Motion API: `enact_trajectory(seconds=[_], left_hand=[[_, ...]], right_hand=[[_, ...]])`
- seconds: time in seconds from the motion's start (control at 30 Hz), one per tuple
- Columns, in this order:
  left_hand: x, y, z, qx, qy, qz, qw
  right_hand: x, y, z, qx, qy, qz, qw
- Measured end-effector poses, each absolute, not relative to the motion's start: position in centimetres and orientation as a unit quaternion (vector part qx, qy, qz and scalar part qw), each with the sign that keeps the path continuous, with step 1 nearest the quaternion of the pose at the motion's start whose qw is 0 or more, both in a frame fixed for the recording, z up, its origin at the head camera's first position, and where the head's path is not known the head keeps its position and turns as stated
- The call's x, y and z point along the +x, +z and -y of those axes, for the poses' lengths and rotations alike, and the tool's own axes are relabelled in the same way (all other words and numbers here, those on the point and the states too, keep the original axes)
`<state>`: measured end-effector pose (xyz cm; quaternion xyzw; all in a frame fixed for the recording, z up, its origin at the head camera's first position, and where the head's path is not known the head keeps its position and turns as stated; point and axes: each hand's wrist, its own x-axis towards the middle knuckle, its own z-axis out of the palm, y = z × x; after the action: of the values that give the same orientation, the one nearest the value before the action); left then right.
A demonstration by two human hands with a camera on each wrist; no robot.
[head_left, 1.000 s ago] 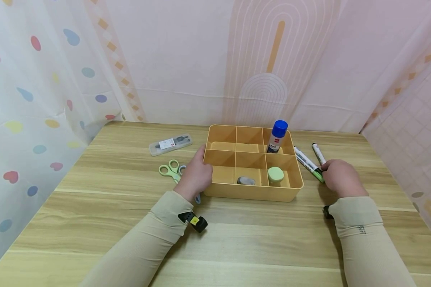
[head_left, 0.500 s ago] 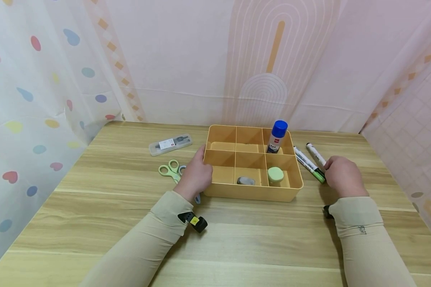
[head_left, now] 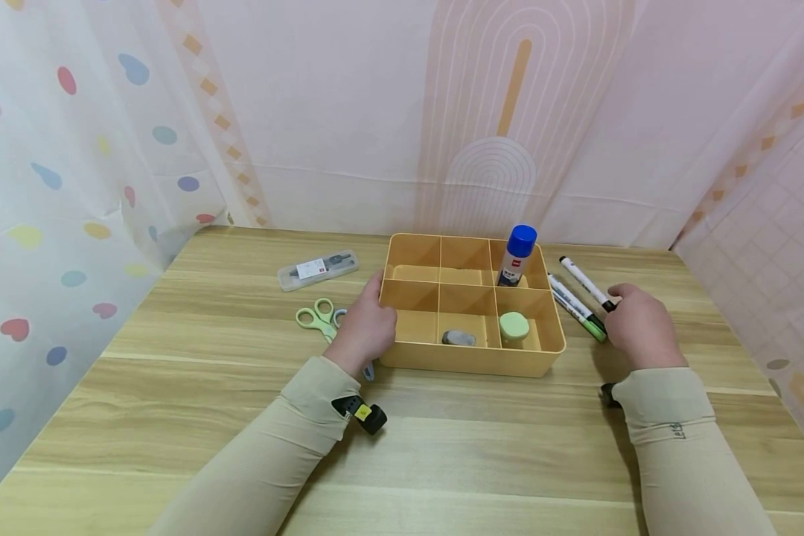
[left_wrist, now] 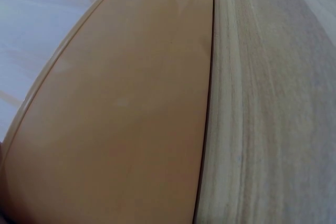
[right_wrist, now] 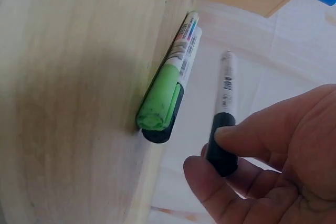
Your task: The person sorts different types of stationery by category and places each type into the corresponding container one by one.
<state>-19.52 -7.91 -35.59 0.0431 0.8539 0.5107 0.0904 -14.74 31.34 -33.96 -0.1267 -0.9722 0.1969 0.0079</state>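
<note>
In the head view my left hand (head_left: pixel 365 327) grips the left wall of a tan divided organizer box (head_left: pixel 469 362); that wall (left_wrist: pixel 121 103) fills much of the left wrist view. My right hand (head_left: pixel 643 327) pinches a white marker (right_wrist: pixel 227 85) by its black cap, between thumb and fingers, to the right of the box. Beside it lie a green-capped marker (right_wrist: pixel 164 90) and a black-capped marker (right_wrist: pixel 160 137), side by side on the table. A blue-capped bottle (head_left: pixel 514 257) leans in the back right compartment. The front right one holds a light green-lidded container (head_left: pixel 514 326).
A small grey object (head_left: pixel 458 338) lies in the front middle compartment. Left of the box are green-handled scissors (head_left: pixel 319 318), a bluish-handled item partly hidden by my left hand, and a clear case (head_left: pixel 318 269) with a compass. A patterned curtain (head_left: pixel 335 112) hangs behind the table.
The marker in my right hand has swung leftward and risen, and its black cap has come into sight. My left hand and the box have stayed still.
</note>
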Motion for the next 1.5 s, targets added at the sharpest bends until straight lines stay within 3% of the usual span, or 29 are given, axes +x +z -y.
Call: enact_trajectory(seconds=[0.37, 0.67, 1.5], left_hand=[[-19.6, -35.6, 7.9, 0.035, 0.509, -0.855, 0.094], [-19.5, -35.6, 7.8, 0.033, 0.514, -0.852, 0.092], [-19.6, -35.6, 7.8, 0.031, 0.509, -0.855, 0.094]], right_hand=[[-15.1, -33.3, -30.4, -0.128, 0.237, 0.963, 0.019], [-14.9, -32.9, -29.5, -0.099, 0.250, 0.960, 0.074], [-14.2, -31.2, -27.6, -0.108, 0.279, 0.944, 0.135]])
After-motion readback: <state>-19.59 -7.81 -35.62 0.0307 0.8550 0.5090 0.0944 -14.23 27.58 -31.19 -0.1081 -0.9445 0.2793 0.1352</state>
